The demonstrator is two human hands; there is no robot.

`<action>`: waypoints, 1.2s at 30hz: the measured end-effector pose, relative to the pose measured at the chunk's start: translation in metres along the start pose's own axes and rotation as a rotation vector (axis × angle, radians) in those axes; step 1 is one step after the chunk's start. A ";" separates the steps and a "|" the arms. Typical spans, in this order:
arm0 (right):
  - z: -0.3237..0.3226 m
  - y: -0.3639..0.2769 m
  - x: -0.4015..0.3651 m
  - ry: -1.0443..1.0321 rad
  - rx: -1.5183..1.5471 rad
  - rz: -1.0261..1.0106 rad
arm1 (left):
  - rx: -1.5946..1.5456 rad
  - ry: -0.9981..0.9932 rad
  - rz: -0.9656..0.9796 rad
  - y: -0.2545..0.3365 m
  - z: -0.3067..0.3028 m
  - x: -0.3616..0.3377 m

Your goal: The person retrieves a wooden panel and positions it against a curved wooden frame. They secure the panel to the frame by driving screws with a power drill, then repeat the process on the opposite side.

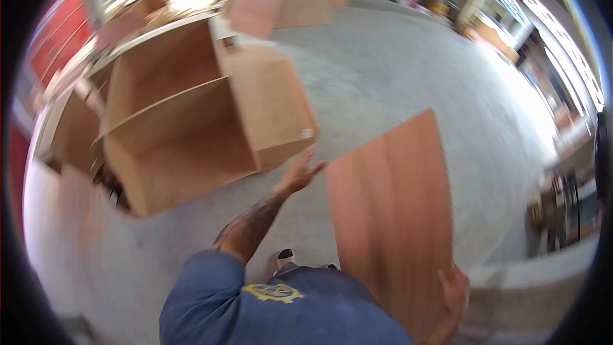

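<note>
A reddish-brown plywood sheet (393,211) stands tilted in front of me, its near end close by my body. My right hand (454,291) grips its right edge low down, with the fingers on the face that shows. Near the sheet's upper left corner is my left hand (300,172), fingers stretched out and thumb apart, holding nothing. Just beyond that hand stands a wooden box (274,96) with a small white label on its side.
To the left a large open-fronted wooden cabinet (182,147) with a divider lies on the concrete floor (364,70). More wooden panels (300,3) stand at the back. A bench with stacked items (565,211) is at the right. My shoe (285,256) shows below.
</note>
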State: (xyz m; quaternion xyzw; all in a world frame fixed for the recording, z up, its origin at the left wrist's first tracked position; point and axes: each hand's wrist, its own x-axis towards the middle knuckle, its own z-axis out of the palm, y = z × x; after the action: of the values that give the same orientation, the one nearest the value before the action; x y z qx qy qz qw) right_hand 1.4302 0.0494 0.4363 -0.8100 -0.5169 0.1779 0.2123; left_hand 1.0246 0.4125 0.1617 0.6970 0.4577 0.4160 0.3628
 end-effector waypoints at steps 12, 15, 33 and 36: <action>-0.063 -0.072 0.019 -0.321 0.038 -0.113 | -0.160 0.173 -0.006 0.023 -0.062 -0.058; -0.052 -0.046 0.051 -0.423 0.151 -0.083 | -0.177 0.260 -0.110 0.025 -0.081 -0.105; 0.230 -0.122 0.174 -0.799 0.425 -0.466 | 0.543 0.736 -0.065 0.185 -0.359 -0.253; 0.294 -0.159 0.199 -0.858 0.423 -0.488 | 0.741 0.791 -0.043 0.194 -0.399 -0.249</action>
State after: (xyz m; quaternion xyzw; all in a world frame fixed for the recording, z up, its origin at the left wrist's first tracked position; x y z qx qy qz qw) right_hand 1.2396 0.3374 0.2575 -0.4606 -0.6833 0.5385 0.1757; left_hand 0.6675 0.1671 0.4280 0.5589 0.6896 0.4498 -0.0988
